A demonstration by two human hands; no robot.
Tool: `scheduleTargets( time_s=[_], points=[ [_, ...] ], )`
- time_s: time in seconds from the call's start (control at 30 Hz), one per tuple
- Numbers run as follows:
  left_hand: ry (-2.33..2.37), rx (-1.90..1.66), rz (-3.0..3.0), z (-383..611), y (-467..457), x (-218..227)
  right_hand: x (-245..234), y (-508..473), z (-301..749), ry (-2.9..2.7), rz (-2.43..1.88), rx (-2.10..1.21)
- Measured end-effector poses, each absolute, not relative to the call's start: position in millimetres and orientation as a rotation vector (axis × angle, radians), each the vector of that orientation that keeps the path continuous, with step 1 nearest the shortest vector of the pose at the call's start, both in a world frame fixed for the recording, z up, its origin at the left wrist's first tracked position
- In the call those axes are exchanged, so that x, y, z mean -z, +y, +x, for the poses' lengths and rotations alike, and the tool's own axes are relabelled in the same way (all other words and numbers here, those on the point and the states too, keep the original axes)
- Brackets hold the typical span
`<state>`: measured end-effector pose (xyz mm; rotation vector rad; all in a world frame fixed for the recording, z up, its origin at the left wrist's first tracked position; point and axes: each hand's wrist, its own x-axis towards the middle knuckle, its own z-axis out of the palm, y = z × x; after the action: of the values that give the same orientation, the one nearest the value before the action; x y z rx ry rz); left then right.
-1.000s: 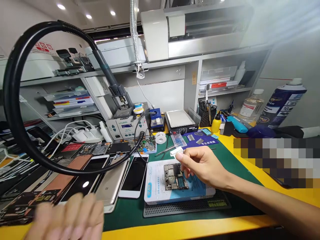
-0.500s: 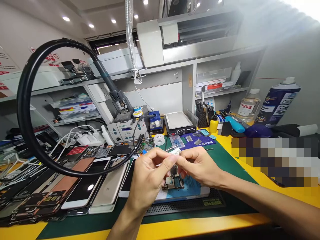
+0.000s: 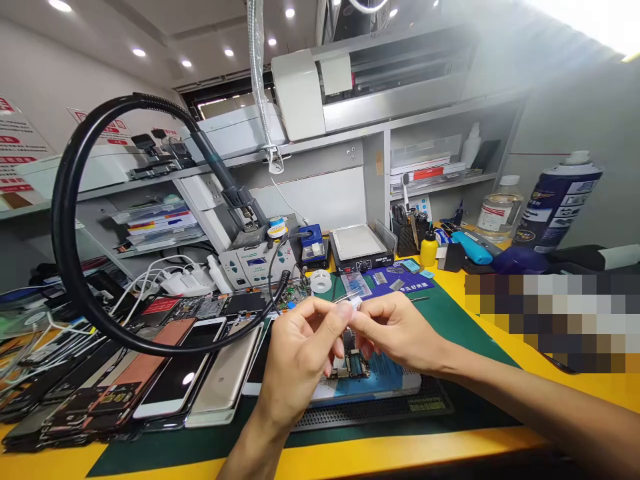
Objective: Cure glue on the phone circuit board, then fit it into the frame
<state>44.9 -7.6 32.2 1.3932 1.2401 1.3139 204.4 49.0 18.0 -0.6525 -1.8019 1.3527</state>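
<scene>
My left hand (image 3: 300, 343) and my right hand (image 3: 403, 330) meet above the mat, thumbs and fingers pinched on a small white piece (image 3: 357, 303) that may be tissue or cloth. Slim metal tips, perhaps of tweezers, show by my left fingertips; most of that tool is hidden. Just below the hands lies a phone circuit board (image 3: 356, 365), partly covered by my fingers. It rests on a blue and white pad (image 3: 393, 383), which sits over a black perforated plate (image 3: 350, 419).
Phones (image 3: 223, 380) and phone parts are piled on the left, under a looping black hose (image 3: 63, 220). Behind stand a soldering station (image 3: 260, 263), a solder spool (image 3: 321, 282) and a heating plate (image 3: 357, 243). A yellow bottle (image 3: 428, 252) and spray can (image 3: 557, 203) are at right.
The view has shifted slightly, so the bench appears a little to the right on the left side. Both hands stay pinched together; the white piece now looks smaller between the fingertips.
</scene>
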Motion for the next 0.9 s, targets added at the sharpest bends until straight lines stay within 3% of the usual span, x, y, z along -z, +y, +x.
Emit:
scheduleTargets(
  time_s=[0.9],
  points=[
    [0.942,-1.369,1.285,51,-15,-33,-19,52,206,-1.768,-0.549,-1.551]
  ],
)
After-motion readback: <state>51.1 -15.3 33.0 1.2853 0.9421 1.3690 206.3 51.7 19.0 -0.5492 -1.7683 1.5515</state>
